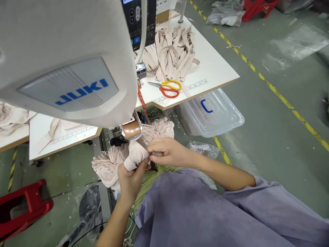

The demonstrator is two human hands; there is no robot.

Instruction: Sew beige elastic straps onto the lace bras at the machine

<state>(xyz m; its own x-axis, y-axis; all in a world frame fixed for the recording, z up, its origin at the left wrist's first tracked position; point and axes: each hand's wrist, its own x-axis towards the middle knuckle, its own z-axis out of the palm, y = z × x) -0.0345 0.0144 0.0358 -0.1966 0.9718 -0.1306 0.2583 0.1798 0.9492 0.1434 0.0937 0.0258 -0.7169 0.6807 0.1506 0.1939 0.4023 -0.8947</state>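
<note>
Just below the head of a white JUKI sewing machine (82,91), my two hands meet at a pale beige fabric piece (136,153). My left hand (132,178) is closed around its lower edge, thumb on top. Fingers pinched together, my right hand (164,151) grips the same fabric at its right side. The cloth is folded between them and reaches up towards the machine's metal part (131,130). Beige lace pieces (108,166) hang in bunches to the left of and behind the fabric.
On the white table (218,70) lie beige strips (174,51) and scissors (171,88) with yellow and red handles. A clear lidded box (216,113) stands under the table's right side. A red stool (31,206) is at the lower left.
</note>
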